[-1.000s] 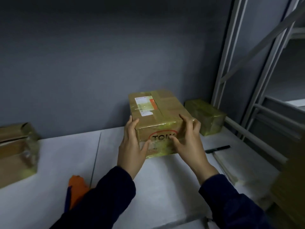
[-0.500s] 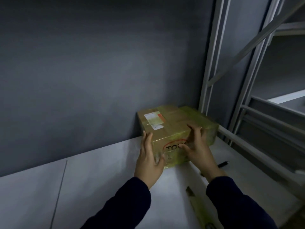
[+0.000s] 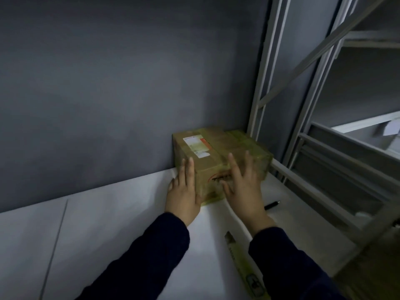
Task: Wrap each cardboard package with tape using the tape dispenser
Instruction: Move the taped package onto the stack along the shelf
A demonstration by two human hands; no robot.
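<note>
The box [image 3: 218,149] sits on the table [image 3: 104,224] by the wall [image 3: 108,94]. The left hand [image 3: 184,192] lies flat on its side. The right hand [image 3: 243,187], fingers spread wide, is at its front.

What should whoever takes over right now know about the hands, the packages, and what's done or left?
Left hand: open, flat on the left side of the taped box.
Right hand: open, fingers spread at its front face; contact blurred.
The box sits on the table at the wall, beside a second taped package.
Done: both look wrapped.
Left: tape dispenser and any other packages are out of view; find them.
</note>
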